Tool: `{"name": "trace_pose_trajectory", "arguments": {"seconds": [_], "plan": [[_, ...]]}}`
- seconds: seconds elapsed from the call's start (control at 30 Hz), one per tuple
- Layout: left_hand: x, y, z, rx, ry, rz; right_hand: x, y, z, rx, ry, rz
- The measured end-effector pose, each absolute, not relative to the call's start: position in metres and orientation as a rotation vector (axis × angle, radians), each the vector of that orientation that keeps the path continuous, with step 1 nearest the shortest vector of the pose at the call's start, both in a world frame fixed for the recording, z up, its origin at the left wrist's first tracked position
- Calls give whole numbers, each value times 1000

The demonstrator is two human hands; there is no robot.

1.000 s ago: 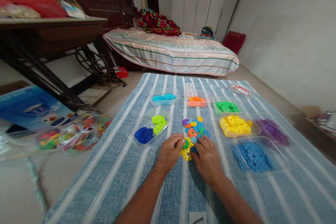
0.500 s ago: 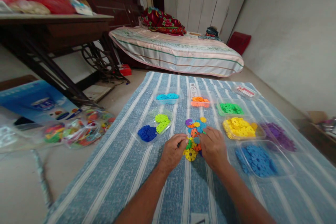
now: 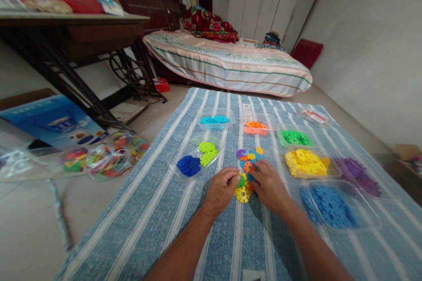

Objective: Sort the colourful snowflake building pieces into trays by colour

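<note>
A pile of notched plastic snowflake discs in mixed colours lies on the striped cloth between my hands, with a yellow disc [image 3: 243, 194] at its near end and an orange disc [image 3: 248, 167] farther up. My left hand [image 3: 221, 189] is at the pile's left side, thumb and forefinger closed at the edge of a green disc [image 3: 241, 181]. From the right, my right hand [image 3: 271, 186] bends its fingers over the pile, thumb and fingertips around a blue disc [image 3: 251, 177]. Its fingertips partly cover the discs beneath.
Clear tubs hold sorted discs: dark blue [image 3: 188, 165] and lime [image 3: 208, 153] at left, light blue [image 3: 214, 120] and orange [image 3: 256, 127] behind, green [image 3: 296, 138], yellow [image 3: 306, 162], purple [image 3: 358, 175] and blue [image 3: 329, 206] at right. A lid [image 3: 314, 116] lies far right.
The view has shifted slightly, so the scene sits a little to the right. My right hand's fingertips have come down onto the pile; my left hand stays beside it.
</note>
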State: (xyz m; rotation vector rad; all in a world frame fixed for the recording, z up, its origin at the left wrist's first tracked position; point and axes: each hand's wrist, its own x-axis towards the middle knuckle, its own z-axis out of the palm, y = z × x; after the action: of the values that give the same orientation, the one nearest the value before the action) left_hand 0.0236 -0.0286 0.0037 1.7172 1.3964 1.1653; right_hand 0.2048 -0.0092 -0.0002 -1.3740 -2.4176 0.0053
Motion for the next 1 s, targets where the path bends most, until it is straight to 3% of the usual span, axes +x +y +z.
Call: {"name": "trace_pose_trajectory", "arguments": {"seconds": [0.5,0.67,0.87,1.0], "plan": [[24,-31,4,1695,1385,1185,203,0,11,-1301,-2406,77],[24,-32,1,1675,1366,1192,180,41,48,-1360,-2534,89],[24,-33,2,1645,1367,1199,134,118,108,-1499,-2419,-155],[24,-33,3,1649,1371,1188,120,136,111,-1583,-2472,-190]]}}
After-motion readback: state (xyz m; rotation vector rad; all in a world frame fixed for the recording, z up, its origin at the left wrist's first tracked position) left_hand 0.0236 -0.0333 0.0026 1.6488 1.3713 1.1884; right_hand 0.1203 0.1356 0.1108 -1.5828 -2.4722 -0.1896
